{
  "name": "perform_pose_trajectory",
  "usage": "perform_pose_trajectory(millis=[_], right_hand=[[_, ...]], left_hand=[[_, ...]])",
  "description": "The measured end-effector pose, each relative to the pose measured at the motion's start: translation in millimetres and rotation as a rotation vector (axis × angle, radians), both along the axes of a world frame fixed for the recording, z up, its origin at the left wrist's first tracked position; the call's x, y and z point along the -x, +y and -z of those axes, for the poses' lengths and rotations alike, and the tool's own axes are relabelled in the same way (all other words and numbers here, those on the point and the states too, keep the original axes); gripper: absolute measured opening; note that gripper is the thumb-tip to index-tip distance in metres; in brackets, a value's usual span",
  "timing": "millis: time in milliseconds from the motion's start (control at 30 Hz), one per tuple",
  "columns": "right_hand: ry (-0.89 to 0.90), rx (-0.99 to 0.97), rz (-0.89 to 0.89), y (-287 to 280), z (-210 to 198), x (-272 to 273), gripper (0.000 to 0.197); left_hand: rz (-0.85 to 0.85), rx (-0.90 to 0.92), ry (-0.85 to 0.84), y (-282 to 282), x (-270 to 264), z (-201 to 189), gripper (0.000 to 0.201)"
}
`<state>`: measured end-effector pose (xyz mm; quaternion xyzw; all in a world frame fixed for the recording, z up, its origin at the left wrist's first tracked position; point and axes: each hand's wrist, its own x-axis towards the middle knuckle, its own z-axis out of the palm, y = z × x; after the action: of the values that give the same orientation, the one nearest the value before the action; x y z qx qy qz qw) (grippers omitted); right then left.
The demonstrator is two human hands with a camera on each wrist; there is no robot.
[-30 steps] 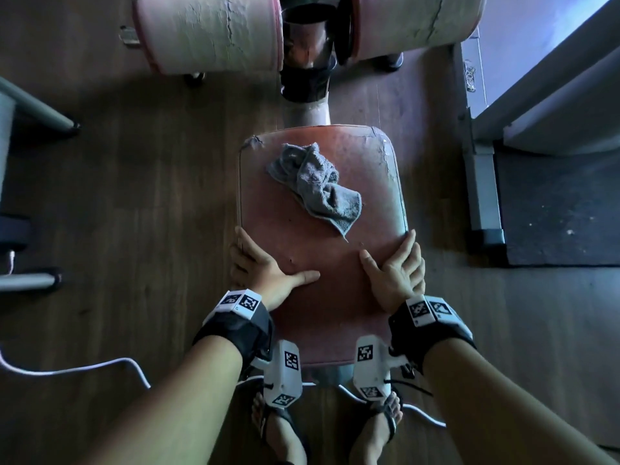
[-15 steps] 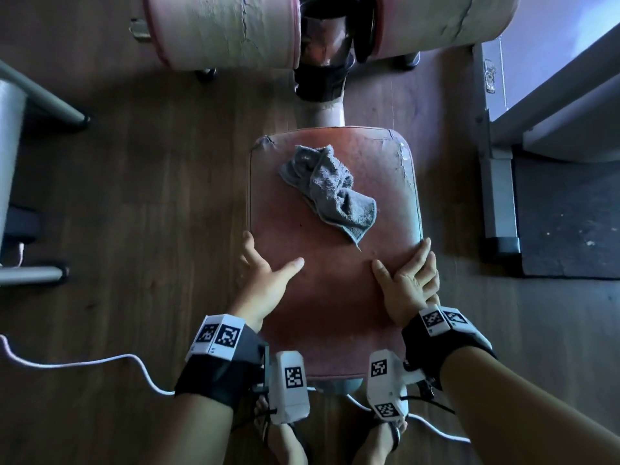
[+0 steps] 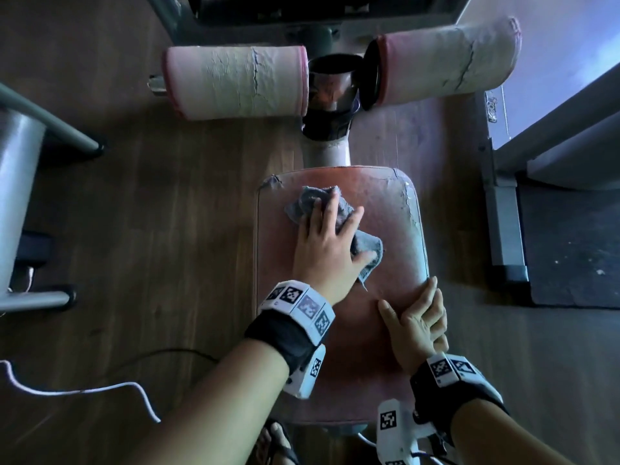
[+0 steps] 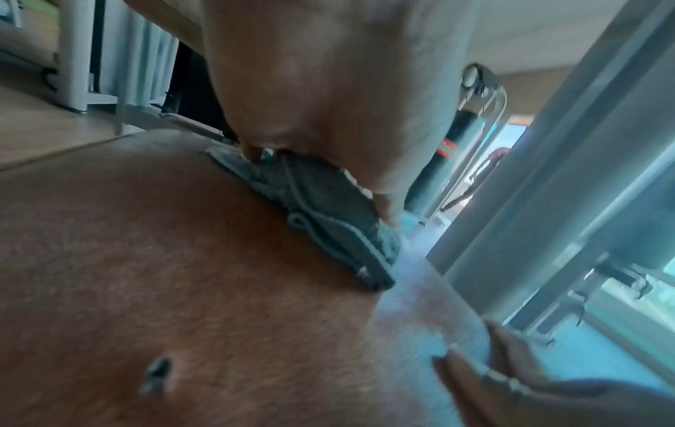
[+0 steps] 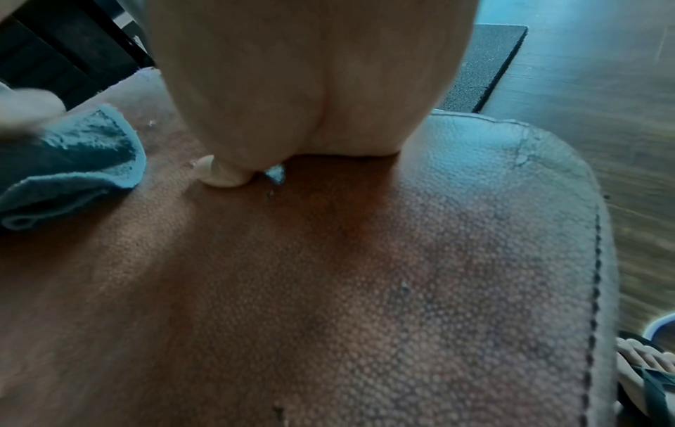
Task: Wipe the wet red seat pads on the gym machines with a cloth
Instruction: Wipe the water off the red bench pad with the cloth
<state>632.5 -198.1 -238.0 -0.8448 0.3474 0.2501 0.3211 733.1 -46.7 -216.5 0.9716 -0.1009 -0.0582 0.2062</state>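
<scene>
A worn red seat pad (image 3: 379,209) (image 4: 182,260) (image 5: 365,274) fills the middle of the head view. A crumpled grey cloth (image 3: 310,199) (image 4: 321,208) (image 5: 73,156) lies on its far left part. My left hand (image 3: 327,243) (image 4: 328,95) lies flat on the cloth with straight, spread fingers, pressing it onto the pad. My right hand (image 3: 417,317) (image 5: 310,86) rests on the pad's right edge, thumb on top, the other fingers over the side. Cracks show along the pad's right seam.
Two cracked pink roller pads (image 3: 238,82) (image 3: 446,62) sit beyond the seat on a metal post (image 3: 330,95). A grey machine frame (image 3: 503,203) and black mat (image 3: 577,250) lie right, another frame (image 3: 20,196) left. A white cable (image 3: 84,391) crosses the wooden floor. Sandalled feet (image 3: 275,444) stand under the seat.
My left hand left the pad's left edge and moved forward onto the cloth. The right hand stayed on the right edge. The head view tilted up, showing more of the rollers.
</scene>
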Motion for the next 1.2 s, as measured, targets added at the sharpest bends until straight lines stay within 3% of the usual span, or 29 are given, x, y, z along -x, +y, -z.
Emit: perform_pose_trajectory(millis=[167, 267, 467, 533, 600, 767, 1000, 1200], right_hand=[[-0.010, 0.000, 0.023, 1, 1, -1, 0.101], [-0.004, -0.006, 0.013, 1, 0, -1, 0.101], [-0.022, 0.010, -0.015, 1, 1, -1, 0.101], [-0.022, 0.013, -0.021, 1, 1, -1, 0.101], [-0.022, 0.012, -0.018, 1, 1, -1, 0.100], [-0.053, 0.022, -0.035, 1, 5, 2, 0.100], [-0.046, 0.052, -0.063, 0, 8, 2, 0.100], [-0.031, 0.055, -0.064, 0, 6, 1, 0.100]], left_hand=[[0.092, -0.097, -0.015, 21, -14, 16, 0.072], [0.070, -0.043, -0.024, 40, -33, 16, 0.075], [-0.387, 0.379, 0.170, 95, -76, 20, 0.079], [-0.511, 0.576, 0.227, 108, -69, 24, 0.077], [-0.578, 0.663, 0.235, 116, -46, 28, 0.075], [-0.640, 0.717, 0.180, 112, 19, 30, 0.075], [-0.640, 0.686, 0.248, 124, -28, 35, 0.083], [-0.631, 0.733, 0.168, 115, 6, 36, 0.075]])
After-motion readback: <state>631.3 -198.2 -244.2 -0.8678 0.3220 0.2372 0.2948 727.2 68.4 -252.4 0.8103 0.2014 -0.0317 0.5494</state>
